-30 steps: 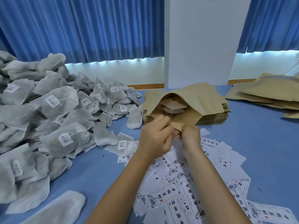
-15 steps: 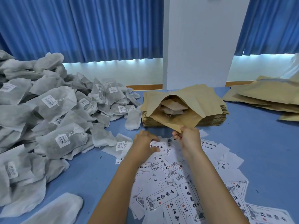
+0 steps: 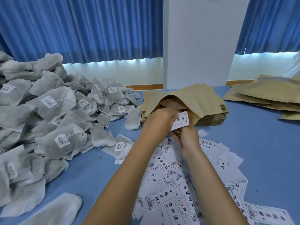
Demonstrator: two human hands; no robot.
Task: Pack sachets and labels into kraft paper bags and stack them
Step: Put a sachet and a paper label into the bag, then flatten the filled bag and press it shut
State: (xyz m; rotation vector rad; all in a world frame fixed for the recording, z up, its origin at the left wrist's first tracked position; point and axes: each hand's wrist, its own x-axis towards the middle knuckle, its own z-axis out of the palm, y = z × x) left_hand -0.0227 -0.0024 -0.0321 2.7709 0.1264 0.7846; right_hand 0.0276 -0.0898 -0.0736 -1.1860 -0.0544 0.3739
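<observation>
Label [image 3: 181, 120] pinched in the left hand [image 3: 159, 119] at the kraft bag [image 3: 194, 98] mouth; right hand [image 3: 188, 140] grips its lower lip.

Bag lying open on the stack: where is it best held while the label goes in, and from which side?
Pinch the lower lip of the bag from the near side. Its mouth gapes toward the person, upper layer arched up, so that lip lies free. The right hand seems to hold it there; the left hand holds the label at the mouth.
</observation>
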